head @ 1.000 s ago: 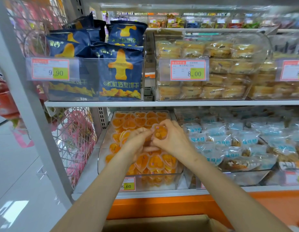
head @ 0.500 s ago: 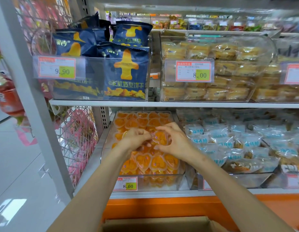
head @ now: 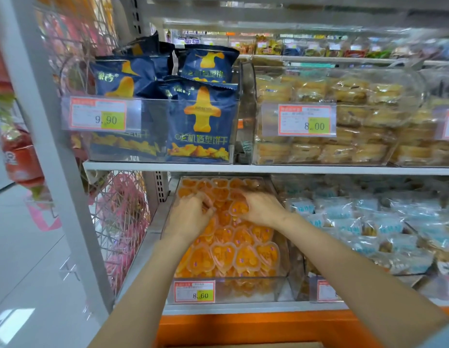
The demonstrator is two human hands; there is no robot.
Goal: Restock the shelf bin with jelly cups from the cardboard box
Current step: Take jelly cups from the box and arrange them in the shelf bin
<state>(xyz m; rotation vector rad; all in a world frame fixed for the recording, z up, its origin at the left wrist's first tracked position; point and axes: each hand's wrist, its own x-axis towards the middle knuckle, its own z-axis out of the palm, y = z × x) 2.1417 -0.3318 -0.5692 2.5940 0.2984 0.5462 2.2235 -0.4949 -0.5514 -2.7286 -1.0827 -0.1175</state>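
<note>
A clear shelf bin on the lower shelf is filled with several heart-shaped orange jelly cups. Both hands reach into its middle. My right hand holds one jelly cup with curled fingers, low against the pile. My left hand sits just left of it, its fingers curled down onto the cups; whether it holds one is hidden. The top edge of the cardboard box shows as a sliver at the bottom of the view.
The upper shelf board hangs close over the bin's back. Blue biscuit bags and wrapped cakes stand above. Pale blue snack packs fill the bin to the right. A white upright post and wire mesh stand left.
Both hands have dropped from chest height above the pile down into the bin and moved apart, the right carrying its jelly cup onto the pile. The camera moved closer.
</note>
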